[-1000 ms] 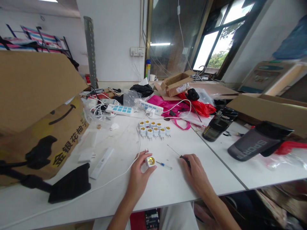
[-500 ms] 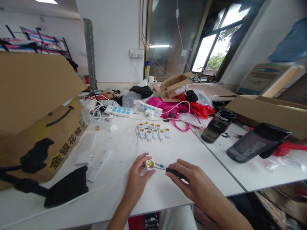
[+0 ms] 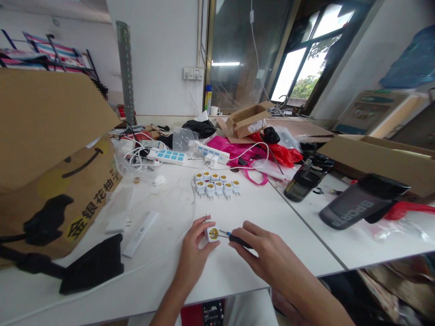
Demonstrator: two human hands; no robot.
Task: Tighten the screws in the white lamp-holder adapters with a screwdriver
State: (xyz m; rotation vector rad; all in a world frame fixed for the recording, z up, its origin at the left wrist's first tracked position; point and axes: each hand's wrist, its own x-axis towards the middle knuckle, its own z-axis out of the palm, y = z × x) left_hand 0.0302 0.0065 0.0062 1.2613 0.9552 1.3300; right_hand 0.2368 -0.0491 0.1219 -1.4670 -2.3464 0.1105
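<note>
A white plug-in lamp socket (image 3: 211, 235) with a brass-coloured inside is pinched between the thumb and fingers of my left hand (image 3: 195, 246), its prongs pointing away from me. My right hand (image 3: 256, 246) is closed around the black handle of a screwdriver (image 3: 240, 241). The shaft reaches left to the socket's right side; whether the tip is inside the opening I cannot tell. Just behind the shaft lies a thin metal piece with a blue part (image 3: 224, 232), partly covered by the right fingers. Farther back, several similar sockets (image 3: 219, 188) stand in two rows on the white table (image 3: 268, 208).
Power strips (image 3: 168, 156) and cables lie at the back. On the left are a long white box (image 3: 141, 234), a black stand (image 3: 97, 265) and a big carton (image 3: 91, 194). A dark SPORTS bottle (image 3: 360, 203) and a black device (image 3: 307, 179) occupy the right.
My right hand and the screwdriver have moved left, closer to the socket, leaving less shaft showing. The left hand still holds the socket in nearly the same place.
</note>
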